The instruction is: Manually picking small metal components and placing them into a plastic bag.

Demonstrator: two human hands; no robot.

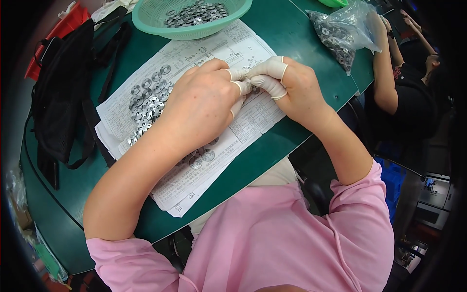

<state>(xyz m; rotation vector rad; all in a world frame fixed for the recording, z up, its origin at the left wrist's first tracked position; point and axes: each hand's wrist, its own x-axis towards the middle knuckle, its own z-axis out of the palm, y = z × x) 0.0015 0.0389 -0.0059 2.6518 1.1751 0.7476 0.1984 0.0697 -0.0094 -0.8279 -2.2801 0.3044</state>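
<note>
My left hand (206, 90) and my right hand (299, 87) meet over the printed sheets, fingertips pinched together. White finger cots cover the thumbs and some fingers of both. Between and just under the fingertips shows part of a small round metal disc (255, 90); the fingers hide most of it. Left of my left hand lies a spread of shiny metal discs (148, 104) with holes in them, some in rows, others heaped. Several more discs (208, 155) lie below my left wrist, partly covered by the forearm. The printed sheets (231, 131) lie stacked under everything.
A pale green basket (194, 32) holding many discs stands at the far edge of the sheets. A clear plastic bag (335, 36) of metal parts lies at the far right, near another person's arm (386, 73). A black bag (65, 92) with straps occupies the left of the green table (292, 138).
</note>
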